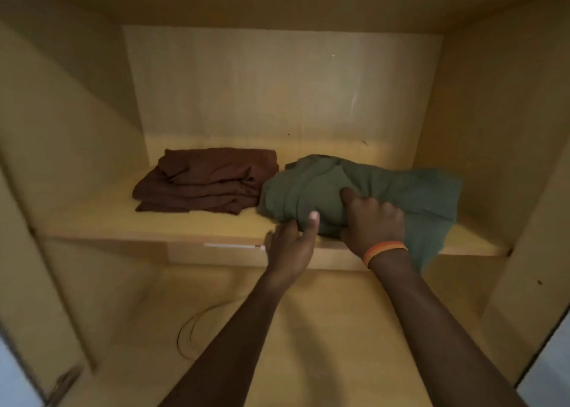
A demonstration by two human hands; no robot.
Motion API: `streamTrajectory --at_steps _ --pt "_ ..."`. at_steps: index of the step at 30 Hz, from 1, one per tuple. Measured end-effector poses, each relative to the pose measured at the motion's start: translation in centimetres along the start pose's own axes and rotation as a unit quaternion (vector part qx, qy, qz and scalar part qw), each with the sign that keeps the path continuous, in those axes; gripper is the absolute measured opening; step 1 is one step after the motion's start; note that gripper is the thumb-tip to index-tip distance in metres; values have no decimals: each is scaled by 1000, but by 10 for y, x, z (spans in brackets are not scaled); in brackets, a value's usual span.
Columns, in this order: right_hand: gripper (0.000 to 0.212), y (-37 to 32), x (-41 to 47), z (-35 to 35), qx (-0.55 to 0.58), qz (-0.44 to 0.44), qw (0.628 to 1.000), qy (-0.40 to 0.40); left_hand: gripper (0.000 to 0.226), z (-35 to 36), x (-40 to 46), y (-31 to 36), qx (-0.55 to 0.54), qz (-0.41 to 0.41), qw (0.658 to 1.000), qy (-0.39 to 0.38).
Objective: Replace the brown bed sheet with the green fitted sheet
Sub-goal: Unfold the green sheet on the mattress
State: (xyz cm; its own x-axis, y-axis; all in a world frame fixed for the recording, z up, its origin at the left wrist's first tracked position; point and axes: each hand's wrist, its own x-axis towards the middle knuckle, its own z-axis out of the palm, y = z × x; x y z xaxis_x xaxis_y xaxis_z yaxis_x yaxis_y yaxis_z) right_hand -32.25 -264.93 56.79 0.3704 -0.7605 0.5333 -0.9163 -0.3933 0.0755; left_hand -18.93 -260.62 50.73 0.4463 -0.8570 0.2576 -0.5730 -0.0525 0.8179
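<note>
Crumpled dull-green cloth fitted sheet (pixel 364 187) bunched on wooden shelf (pixel 123 221); right hand (pixel 373 221) clutches it, left hand (pixel 290 246) pinches underside.

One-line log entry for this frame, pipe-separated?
stage: fetching sheet | left hand: grips folded green sheet from below | right hand: grips it on top | folded brown cloth stack: untouched, wooden shelf

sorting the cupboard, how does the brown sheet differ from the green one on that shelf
The brown sheet lies neatly folded in flat layers; the green sheet is bunched, one corner hanging over the shelf edge. The brown sits untouched to the left, while the right hand and left hand grip the green. Both rest on the same shelf.
</note>
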Motion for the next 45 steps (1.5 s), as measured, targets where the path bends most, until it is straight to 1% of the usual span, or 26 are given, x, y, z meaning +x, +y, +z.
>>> streamTrajectory --at_steps 1,2,3,4,6,8,9,10,11,14,15,17,18,19,20,22,25,27,29,31,33,35,37,40,43,45 --pt "45 4 -14 -2 18 -12 1000 13 79 7 -15 9 -125 2 992 12" --pt "48 6 -28 -4 30 -22 999 22 85 13 -28 17 -230 1 973 29" --pt "52 9 -42 -7 43 -32 998 25 88 19 -44 22 -303 -11 952 52" --pt "56 14 -56 -11 56 -41 997 25 88 24 -58 29 -343 -31 936 74" --pt "62 22 -83 -21 84 -54 995 19 86 30 -87 36 -347 -62 929 112" --pt "65 28 -105 -34 103 -68 992 11 84 30 -117 42 -336 -53 929 144" --pt "65 30 -114 -42 121 -74 990 5 82 27 -130 46 -344 -44 924 162" --pt "65 31 -124 -49 135 -80 988 2 80 23 -144 48 -355 -48 916 180" --pt "64 30 -134 -54 144 -89 986 -3 80 19 -157 48 -375 -69 903 196" --pt "62 18 -170 -63 177 -132 975 -19 92 1 -192 41 -433 -139 864 218" --pt "57 13 -180 -63 211 -144 966 -29 94 -7 -202 37 -430 -147 860 232" --pt "35 -2 -197 -56 317 -161 932 -79 101 -22 -224 27 -368 -151 872 286" --pt "23 -11 -204 -51 356 -160 912 -127 104 -28 -235 20 -326 -153 880 309" --pt "16 -20 -210 -44 380 -157 894 -175 104 -33 -247 13 -290 -157 886 326" --pt "16 -29 -216 -37 396 -158 880 -209 103 -38 -257 6 -257 -165 890 339" --pt "19 -54 -237 -27 424 -169 851 -259 101 -49 -285 -13 -219 -206 880 368" --pt "16 -90 -277 -18 463 -208 789 -347 108 -64 -335 -42 -163 -297 843 417" --pt "18 -111 -305 -19 470 -233 755 -392 109 -75 -372 -56 -139 -340 817 444" --pt "20 -125 -328 -24 469 -259 738 -412 111 -84 -402 -61 -121 -366 799 461" --pt "20 -132 -343 -26 466 -274 730 -418 114 -87 -422 -62 -96 -377 790 473" --pt "18 -130 -351 -27 462 -276 732 -418 117 -85 -433 -61 -71 -380 794 469" --pt "17 -122 -356 -26 465 -265 736 -415 120 -80 -437 -60 -60 -369 808 455" --pt "18 -108 -360 -24 468 -229 747 -412 120 -73 -433 -58 -64 -361 827 426" --pt "18 -79 -369 -24 464 -160 768 -411 118 -57 -425 -58 -78 -353 861 357" --pt "26 -47 -382 -28 471 -69 783 -400 98 -61 -423 -71 -58 -341 898 271" --pt "28 -28 -393 -29 474 2 789 -391 85 -73 -422 -88 -19 -336 912 236"
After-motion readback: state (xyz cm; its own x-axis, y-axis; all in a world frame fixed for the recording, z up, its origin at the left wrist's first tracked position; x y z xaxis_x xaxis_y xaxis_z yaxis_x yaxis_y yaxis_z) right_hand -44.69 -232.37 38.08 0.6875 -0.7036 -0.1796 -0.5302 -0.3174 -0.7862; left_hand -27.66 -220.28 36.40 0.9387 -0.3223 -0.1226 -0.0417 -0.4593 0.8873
